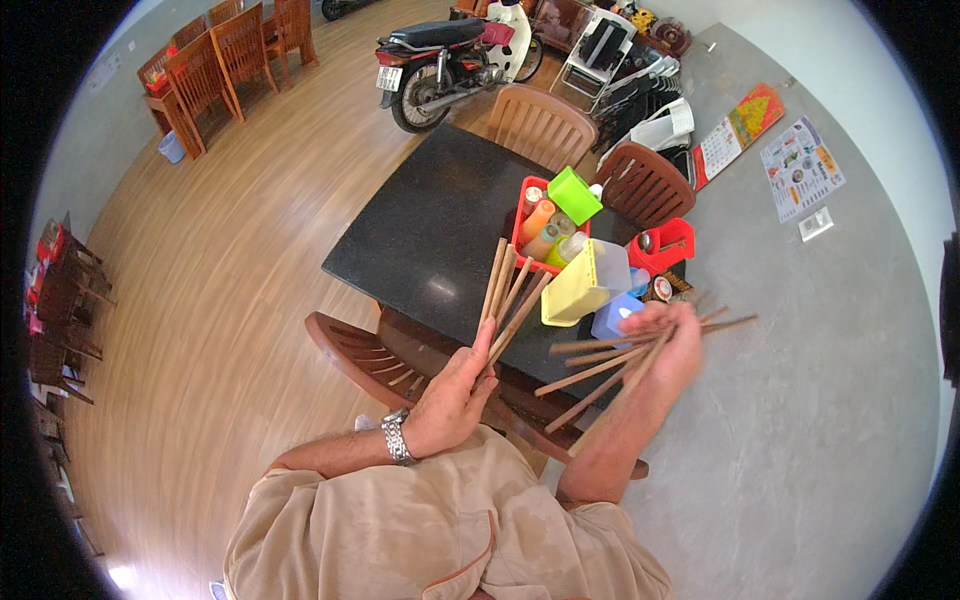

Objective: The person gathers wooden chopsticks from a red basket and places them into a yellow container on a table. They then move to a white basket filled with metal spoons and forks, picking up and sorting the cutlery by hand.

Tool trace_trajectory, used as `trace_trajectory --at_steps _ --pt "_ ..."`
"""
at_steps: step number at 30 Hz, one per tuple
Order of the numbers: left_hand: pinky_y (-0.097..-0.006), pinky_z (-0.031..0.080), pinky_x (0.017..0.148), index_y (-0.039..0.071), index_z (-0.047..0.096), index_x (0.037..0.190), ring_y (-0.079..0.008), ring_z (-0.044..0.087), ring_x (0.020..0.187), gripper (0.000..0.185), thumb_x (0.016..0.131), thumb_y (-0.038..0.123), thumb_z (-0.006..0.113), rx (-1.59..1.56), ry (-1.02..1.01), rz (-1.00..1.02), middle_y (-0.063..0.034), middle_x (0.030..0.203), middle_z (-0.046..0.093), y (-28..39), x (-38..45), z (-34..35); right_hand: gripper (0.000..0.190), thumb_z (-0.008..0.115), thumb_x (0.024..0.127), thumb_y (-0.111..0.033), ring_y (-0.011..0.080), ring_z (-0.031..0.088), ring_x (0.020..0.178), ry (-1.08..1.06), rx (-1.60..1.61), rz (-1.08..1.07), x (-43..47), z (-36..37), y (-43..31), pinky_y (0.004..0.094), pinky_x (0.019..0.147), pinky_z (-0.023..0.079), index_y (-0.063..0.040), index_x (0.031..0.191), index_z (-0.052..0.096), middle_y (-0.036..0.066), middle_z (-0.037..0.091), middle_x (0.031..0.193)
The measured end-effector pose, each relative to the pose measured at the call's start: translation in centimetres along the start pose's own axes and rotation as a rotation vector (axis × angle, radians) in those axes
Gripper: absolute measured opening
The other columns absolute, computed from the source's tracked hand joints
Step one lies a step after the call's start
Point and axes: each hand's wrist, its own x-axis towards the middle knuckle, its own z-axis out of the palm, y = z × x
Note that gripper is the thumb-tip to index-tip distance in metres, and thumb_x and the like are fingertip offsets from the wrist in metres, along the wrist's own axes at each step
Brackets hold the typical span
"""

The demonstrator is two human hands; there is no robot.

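My left hand [455, 405], with a metal watch at the wrist, grips a bundle of wooden chopsticks [508, 289] that point away from me and fan apart at their far ends. My right hand [671, 345] is blurred and holds a second, spread bunch of chopsticks [600, 376] slanting across the palm. Just beyond the hands, on the black table [420, 217], a pale yellow container [574, 289] lies tilted, with a clear part at its side. Next to it a blue container [616, 319] is partly hidden by my right hand.
A red basket [523, 217] holds sauce bottles, with a green container [574, 195] tipped at its rim. A red caddy [664, 247] with utensils stands near the grey wall [787, 360]. Wooden chairs [544, 126] surround the table; one chair [367, 360] is close before me. A motorbike [450, 64] stands beyond.
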Motion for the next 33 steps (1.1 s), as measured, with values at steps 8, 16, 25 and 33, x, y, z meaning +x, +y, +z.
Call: trace_trajectory --at_steps 8,16,25,33 --pt "-0.0394 0.049 0.083 0.004 0.017 0.159 -0.0329 0.057 0.091 0.076 0.094 -0.005 0.055 0.155 0.048 0.018 -0.019 0.102 0.053 0.4 0.3 0.4 0.016 0.07 0.097 -0.021 0.0043 0.039 0.041 -0.537 -0.265 0.249 -3.9 0.9 1.1 0.0222 0.036 0.029 -0.006 0.098 0.063 -0.004 0.049 0.062" --pt "-0.0461 0.054 0.068 0.014 0.028 0.158 -0.0397 0.061 0.081 0.07 0.094 -0.001 0.053 0.26 0.07 0.029 -0.0198 0.107 0.051 1.0 0.5 0.3 0.019 0.077 0.092 -0.018 0.0025 0.04 0.042 -0.634 -0.294 0.194 -3.4 1.9 2.7 0.0219 0.038 0.027 -0.005 0.103 0.068 -0.006 0.053 0.063" --pt "-0.0426 0.051 0.075 0.013 0.032 0.156 -0.0351 0.06 0.086 0.067 0.095 -0.003 0.054 0.269 0.074 -0.025 -0.0174 0.102 0.053 0.8 0.9 0.3 0.021 0.073 0.096 -0.025 0.0048 0.043 0.043 -0.641 -0.319 0.215 -2.6 2.0 6.0 0.0229 0.038 0.03 -0.006 0.089 0.066 -0.005 0.049 0.057" --pt "-0.0432 0.052 0.071 0.015 0.026 0.159 -0.0339 0.061 0.083 0.069 0.097 0.0 0.054 0.144 0.023 0.061 -0.017 0.103 0.055 -0.2 1.4 0.2 0.026 0.069 0.097 -0.031 0.0069 0.041 0.04 -0.115 -0.123 0.003 1.0 0.6 2.0 0.0249 0.036 0.031 -0.009 0.084 0.063 -0.004 0.048 0.056"
